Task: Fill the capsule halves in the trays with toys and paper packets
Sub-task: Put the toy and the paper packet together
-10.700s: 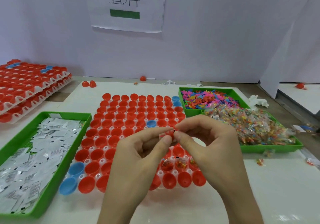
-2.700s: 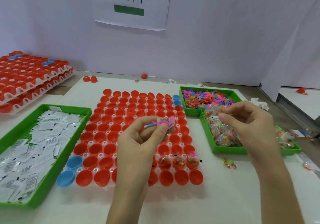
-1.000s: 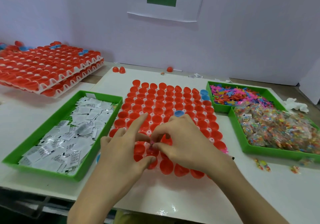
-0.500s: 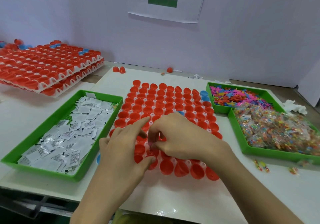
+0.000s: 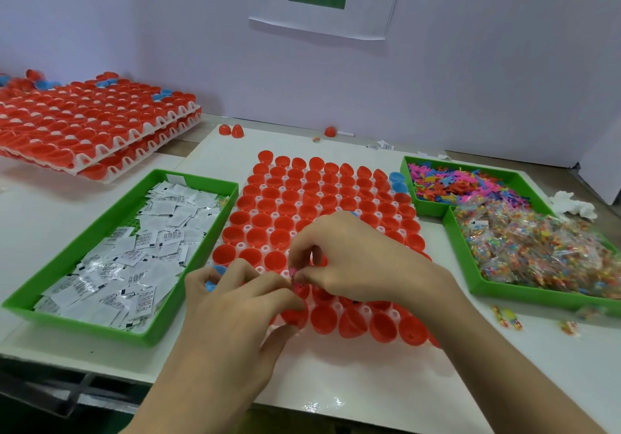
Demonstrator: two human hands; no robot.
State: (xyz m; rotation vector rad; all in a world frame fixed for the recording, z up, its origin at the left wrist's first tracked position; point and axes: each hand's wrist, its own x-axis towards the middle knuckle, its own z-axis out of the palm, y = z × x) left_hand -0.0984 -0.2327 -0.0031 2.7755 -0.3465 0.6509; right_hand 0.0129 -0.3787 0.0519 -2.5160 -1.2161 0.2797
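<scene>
Two hands meet low over the near middle of the capsule tray [image 5: 249,229]. The right hand [image 5: 356,258] pinches what looks like a small pink toy [image 5: 293,270] just above a red capsule half [image 5: 300,290]. The left hand [image 5: 235,302] curls beside it, hiding the cups beneath; whether it grips anything, I cannot tell. At left lies a green tray of paper packets [image 5: 201,180]. At right sit a green tray of loose toys [image 5: 431,210] and a green tray of bagged toys [image 5: 524,295]. The stacked capsule trays [image 5: 100,114] are at upper left. Nearly three seconds ago the right hand hovered at the bagged toys while the left held the toy up.
</scene>
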